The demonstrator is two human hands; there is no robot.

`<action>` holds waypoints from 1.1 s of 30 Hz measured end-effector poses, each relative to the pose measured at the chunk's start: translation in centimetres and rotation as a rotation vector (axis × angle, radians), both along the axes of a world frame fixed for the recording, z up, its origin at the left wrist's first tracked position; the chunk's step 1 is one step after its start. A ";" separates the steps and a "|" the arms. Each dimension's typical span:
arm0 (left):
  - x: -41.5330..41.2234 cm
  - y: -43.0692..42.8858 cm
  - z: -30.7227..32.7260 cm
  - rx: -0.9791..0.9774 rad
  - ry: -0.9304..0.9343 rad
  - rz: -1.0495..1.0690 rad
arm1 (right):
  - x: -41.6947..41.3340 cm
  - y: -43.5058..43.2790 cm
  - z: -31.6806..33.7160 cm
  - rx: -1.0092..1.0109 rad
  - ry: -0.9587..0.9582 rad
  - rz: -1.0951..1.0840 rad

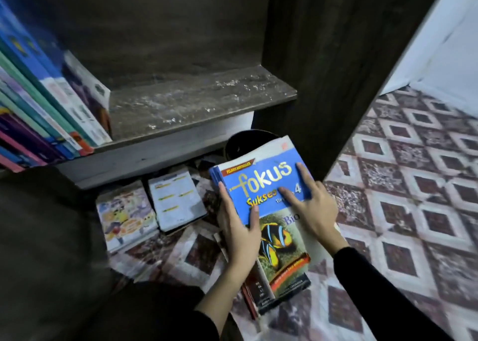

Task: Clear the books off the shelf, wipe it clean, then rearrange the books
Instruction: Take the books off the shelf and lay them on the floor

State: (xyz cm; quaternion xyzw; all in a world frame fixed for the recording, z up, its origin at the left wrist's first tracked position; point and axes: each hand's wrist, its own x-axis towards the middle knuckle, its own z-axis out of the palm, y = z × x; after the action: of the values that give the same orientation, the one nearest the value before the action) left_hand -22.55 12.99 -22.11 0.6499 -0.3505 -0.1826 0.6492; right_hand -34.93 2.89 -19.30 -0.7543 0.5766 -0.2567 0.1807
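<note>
A stack of books sits low over the floor, topped by a blue book (261,183) with "fokus" and a clownfish on its cover. My left hand (239,227) grips the stack's left edge, thumb across the cover. My right hand (311,206) lies on the cover with straight, spread fingers. The dark wooden shelf (196,103) above is bare and dusty on its right part. Several books (49,108) lean in a row at the shelf's left end.
Two more books (152,206) lie flat on the patterned floor under the shelf. A dark round container (248,140) stands behind the stack. The shelf's dark side panel (323,69) rises at right, with tiled floor (413,185) beyond it.
</note>
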 end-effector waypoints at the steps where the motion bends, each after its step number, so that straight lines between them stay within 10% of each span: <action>1: -0.4 0.0 -1.4 0.047 0.039 -0.016 | -0.7 0.4 -1.3 0.031 0.036 -0.009; 21: -0.2 0.5 -14.9 0.810 0.361 -0.227 | -3.6 0.3 -16.9 0.508 0.306 0.001; 33: 1.0 -0.7 -16.7 1.030 0.192 -0.234 | -3.2 -2.7 -19.6 0.717 0.222 0.039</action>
State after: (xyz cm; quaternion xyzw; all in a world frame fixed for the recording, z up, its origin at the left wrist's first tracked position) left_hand -21.59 12.34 -38.84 0.8211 -0.2247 -0.4609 0.2508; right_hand -38.15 0.19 -38.94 -0.6771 0.6316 0.0484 0.3746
